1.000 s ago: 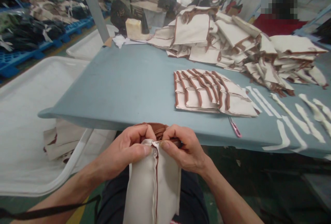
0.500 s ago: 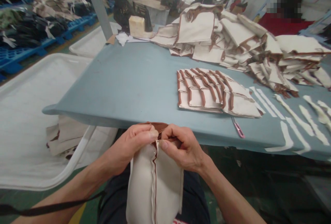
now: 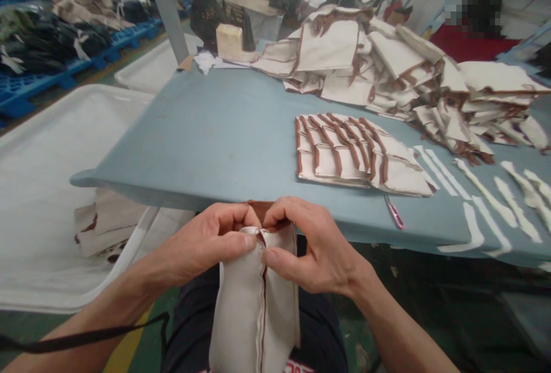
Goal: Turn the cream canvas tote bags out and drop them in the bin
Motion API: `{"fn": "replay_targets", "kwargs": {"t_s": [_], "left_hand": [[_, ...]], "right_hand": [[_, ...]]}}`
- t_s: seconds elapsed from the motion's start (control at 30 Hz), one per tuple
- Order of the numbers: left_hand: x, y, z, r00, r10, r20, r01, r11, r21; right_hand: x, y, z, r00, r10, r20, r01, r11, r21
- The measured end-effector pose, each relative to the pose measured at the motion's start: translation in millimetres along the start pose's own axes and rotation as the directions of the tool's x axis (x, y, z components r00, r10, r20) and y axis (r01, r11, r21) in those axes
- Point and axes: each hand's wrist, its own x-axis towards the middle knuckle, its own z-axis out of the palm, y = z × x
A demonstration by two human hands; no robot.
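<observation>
A cream piece of sewn material [image 3: 241, 304] with a brown-edged seam down its middle hangs over my lap, just in front of the table's near edge. My left hand [image 3: 219, 229] pinches its top edge left of the seam, thumb in front and fingers behind. On the other side of the seam, my right hand [image 3: 310, 247] grips the same edge, its thumb pressed beside the seam. A brown strip or lining [image 3: 263, 210] shows behind the fingertips. What the fingers do behind the edge is hidden.
On the blue-covered table [image 3: 193, 132] lies an overlapping row of cream pieces with brown edges [image 3: 340, 152]. A pink-handled small tool [image 3: 395, 213] and white strips [image 3: 471, 229] lie to the right. Behind is a large heap [image 3: 331, 46]; at left, a white bin [image 3: 38, 189].
Both hands have shifted their grip at the top of the seam; the right thumb now sits lower on the front. The brown material behind shows more between the hands.
</observation>
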Motion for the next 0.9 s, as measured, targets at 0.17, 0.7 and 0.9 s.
{"fn": "replay_targets", "kwargs": {"t_s": [0.17,0.7,0.9], "left_hand": [[1,7,5.1,0.998,0.009,-0.059,-0.003,0.995,0.096],[-3,19,12.5,0.981,0.015,-0.196,0.055,0.936,0.348],[0,18,19.9,0.961,0.108,-0.253,-0.01,0.932,0.362]], "right_hand": [[4,-17,-9,0.998,-0.054,-0.018,0.046,0.958,-0.284],[15,-37,-19,0.969,-0.087,0.229,0.225,0.69,-0.688],[8,-24,-3,0.99,-0.135,0.043,0.127,0.708,-0.695]]}}
